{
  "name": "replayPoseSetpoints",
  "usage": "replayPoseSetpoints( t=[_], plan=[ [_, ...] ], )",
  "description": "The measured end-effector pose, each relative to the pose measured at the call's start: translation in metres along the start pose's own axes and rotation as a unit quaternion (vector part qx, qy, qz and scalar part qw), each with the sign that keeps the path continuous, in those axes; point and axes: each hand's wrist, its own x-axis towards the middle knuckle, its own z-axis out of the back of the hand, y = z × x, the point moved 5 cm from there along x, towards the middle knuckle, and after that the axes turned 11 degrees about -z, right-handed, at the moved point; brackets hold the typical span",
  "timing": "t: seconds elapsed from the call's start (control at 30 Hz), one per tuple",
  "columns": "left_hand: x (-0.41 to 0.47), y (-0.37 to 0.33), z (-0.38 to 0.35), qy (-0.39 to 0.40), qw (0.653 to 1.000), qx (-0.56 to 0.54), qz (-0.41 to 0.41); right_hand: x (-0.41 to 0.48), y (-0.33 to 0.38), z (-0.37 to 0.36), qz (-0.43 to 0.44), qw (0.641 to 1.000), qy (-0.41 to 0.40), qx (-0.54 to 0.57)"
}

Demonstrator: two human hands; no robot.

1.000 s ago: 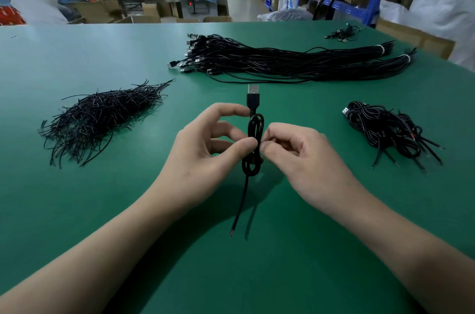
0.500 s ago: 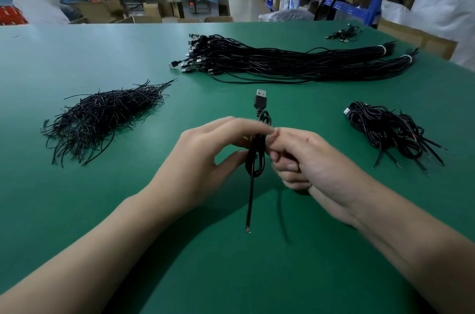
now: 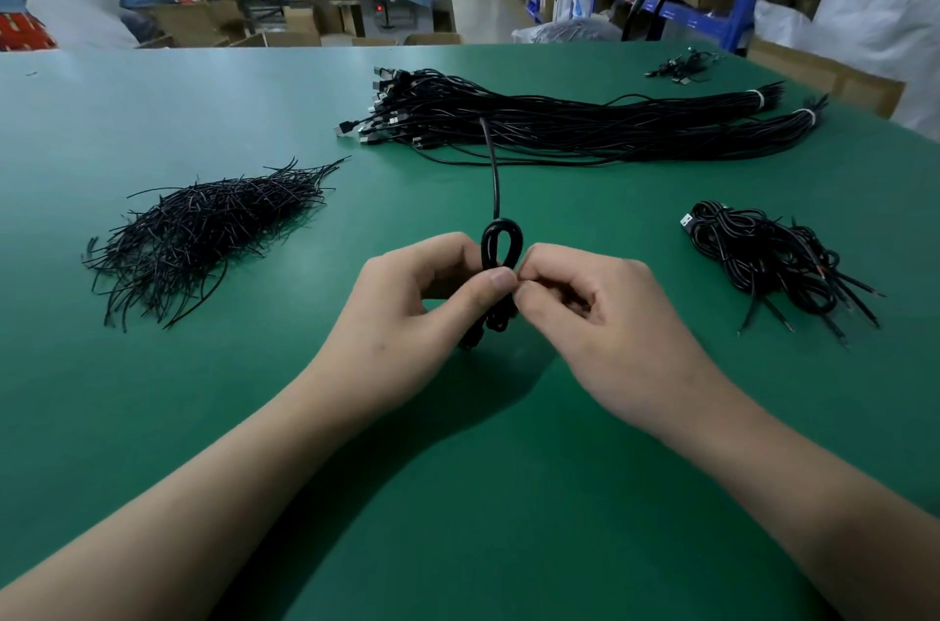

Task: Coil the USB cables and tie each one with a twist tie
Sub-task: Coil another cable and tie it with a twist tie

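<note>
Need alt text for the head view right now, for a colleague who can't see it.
The left hand and right hand pinch a coiled USB cable over the green table, its loose tail extending away. A pile of twist ties lies left, straight cables beyond, coiled cables right.

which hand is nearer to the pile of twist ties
Left. The left hand sits to the right of the twist tie pile, pinching the coiled cable; the right hand is farther right, on the cable's other side.

The green table (image 3: 203,417) bears twist ties (image 3: 203,233) (left), straight cables (image 3: 585,127) and coiled cables (image 3: 763,259).
</note>
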Motion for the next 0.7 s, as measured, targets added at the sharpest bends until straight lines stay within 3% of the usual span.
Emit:
replayPoseSetpoints(
  t=[0.17,0.3,0.4,0.5,0.6,0.7],
  plan=[
    [-0.001,0.006,-0.001,-0.009,0.989,-0.133,0.064,0.0,0.005,0.002,0.045,0.993,-0.033,-0.107],
    [0.001,0.007,-0.001,0.021,0.98,-0.194,0.037,0.004,-0.001,0.007,0.012,1.0,-0.017,-0.007],
    [0.001,0.006,-0.004,0.062,0.987,-0.15,0.0,0.008,-0.012,0.003,-0.058,0.996,0.033,0.059],
    [0.001,0.004,0.001,0.039,0.997,-0.068,-0.024,0.009,-0.016,-0.003,-0.099,0.985,0.073,0.117],
    [0.003,-0.002,0.01,-0.005,0.996,0.041,-0.078,0.007,-0.011,-0.004,-0.061,0.992,0.072,0.085],
    [0.003,-0.007,0.011,-0.027,0.992,0.071,-0.101,0.003,-0.003,-0.001,-0.012,0.999,0.036,0.034]
  ],
)
